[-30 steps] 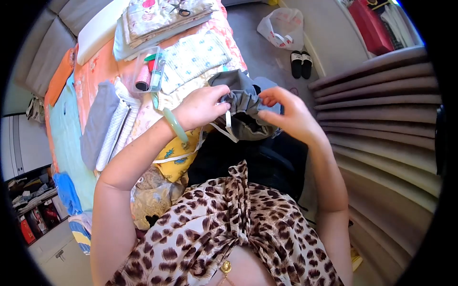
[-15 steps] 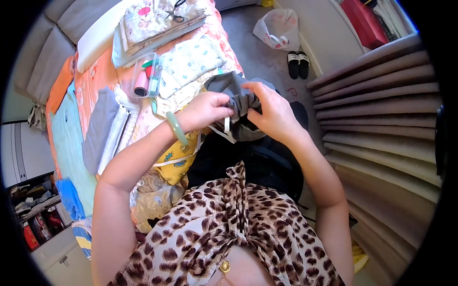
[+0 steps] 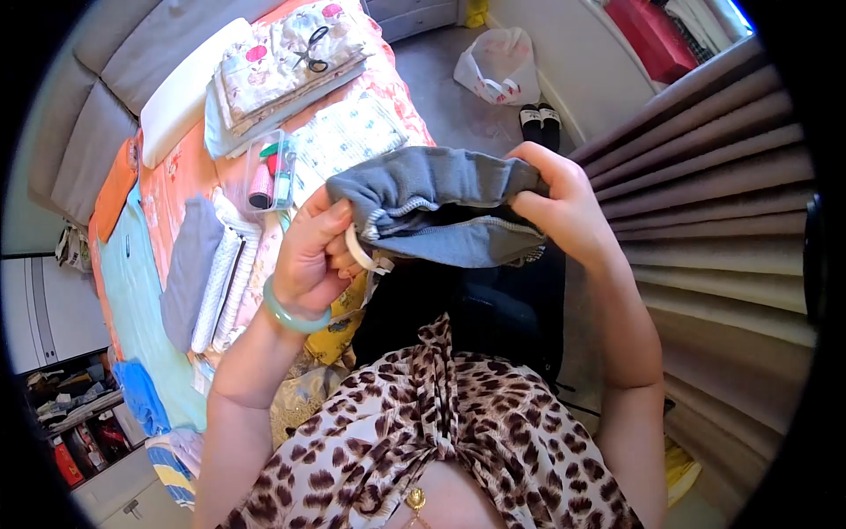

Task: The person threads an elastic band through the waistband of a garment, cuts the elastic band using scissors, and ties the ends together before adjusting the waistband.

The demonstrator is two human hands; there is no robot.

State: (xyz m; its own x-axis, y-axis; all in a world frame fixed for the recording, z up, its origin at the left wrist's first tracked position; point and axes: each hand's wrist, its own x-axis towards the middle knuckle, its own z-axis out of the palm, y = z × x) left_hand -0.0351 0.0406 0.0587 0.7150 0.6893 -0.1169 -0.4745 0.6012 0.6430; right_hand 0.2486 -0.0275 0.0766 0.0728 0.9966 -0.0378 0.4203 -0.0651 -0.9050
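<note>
Stretched between my hands is a grey garment with a gathered, elastic-looking waistband and pale overlock stitching along its inner edge. My left hand is closed on its left end. A white elastic strip loops out by those same fingers, its end hanging below. My right hand pinches the opposite end of the waistband, thumb inside the opening and fingers behind the cloth. The opening faces me, dark within. Part of the garment's lower side is hidden behind the front edge.
On the bed at left lie folded clothes, a clear plastic box with thread spools, and scissors on a fabric stack. A plastic bag and slippers are on the floor. Curtains hang at right.
My hands have moved apart, pulling the bunched grey garment out wide. The white elastic strip now curls beside my left fingers. My view has shifted slightly.
</note>
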